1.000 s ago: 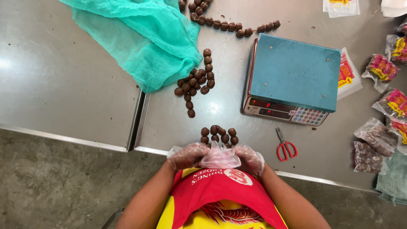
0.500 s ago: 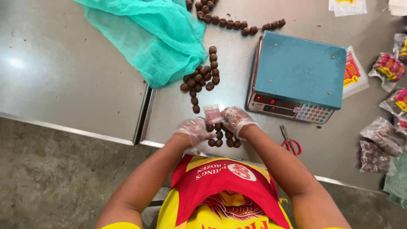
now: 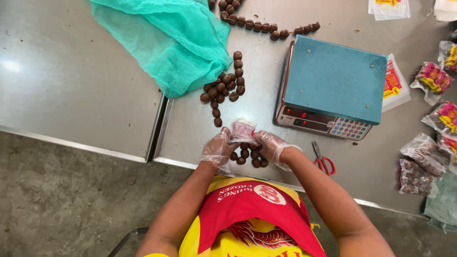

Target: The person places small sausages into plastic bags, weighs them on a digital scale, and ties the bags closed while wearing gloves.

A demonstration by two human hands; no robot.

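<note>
Both my hands wear thin clear plastic gloves. My left hand and my right hand together hold a small clear plastic bag with a pink print, just above a small cluster of brown balls near the table's front edge. A bigger pile of brown balls lies farther back, with a line of them trailing toward my hands. Another row of brown balls runs along the far side.
A blue-topped digital scale stands right of my hands, red-handled scissors in front of it. A teal mesh cloth covers the far left. Filled packets lie at the right edge. A seam divides two steel tables.
My hands moved from the table's front edge forward over the small ball cluster, carrying the plastic bag with them; the bag now sits higher and slightly farther from my body.
</note>
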